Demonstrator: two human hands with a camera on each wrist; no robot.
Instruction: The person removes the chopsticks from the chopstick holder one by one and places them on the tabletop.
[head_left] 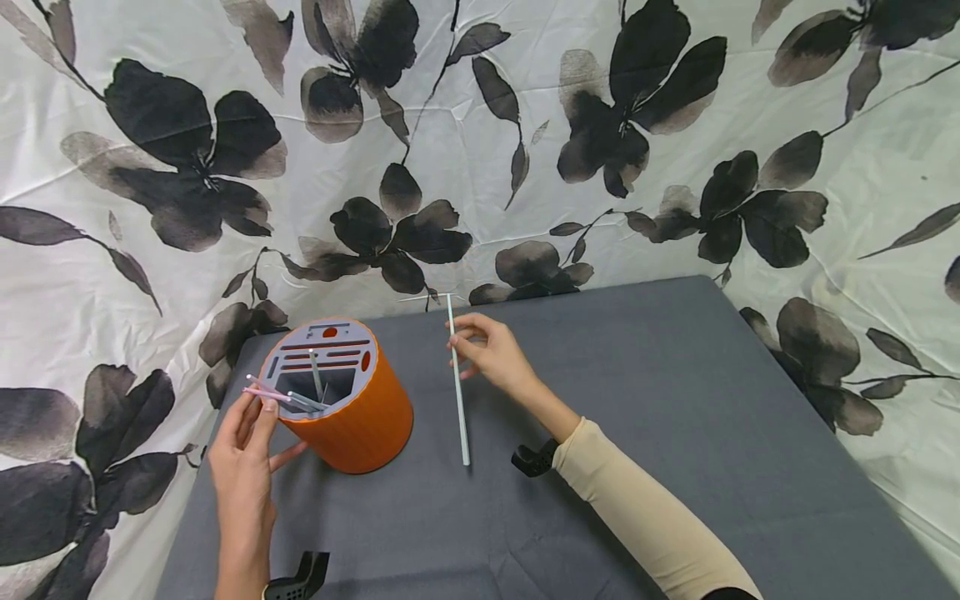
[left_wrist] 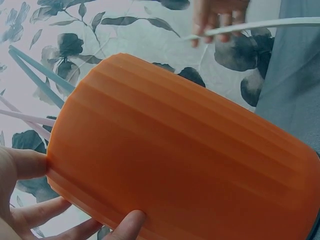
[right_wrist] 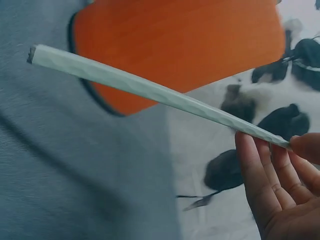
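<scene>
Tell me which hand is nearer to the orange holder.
Left. The left hand touches the orange holder on its left side; the right hand is apart from it, off to its right, holding a pale stick.

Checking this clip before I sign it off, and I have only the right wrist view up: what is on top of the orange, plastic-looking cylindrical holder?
Observer: In the head view, the orange, plastic-looking cylindrical holder is topped by a light grey slotted panel, with thin, pale sticks poking out.
Operator: Is the left hand anywhere near it?
Observer: Yes: the left hand touches the holder's side, as the left wrist view shows.
Operator: In my view the thin, pale green straight stick in the right hand crosses the holder. Are they touching?
Observer: No; the head view shows a strip of grey, cloth-covered tabletop between them.
</scene>
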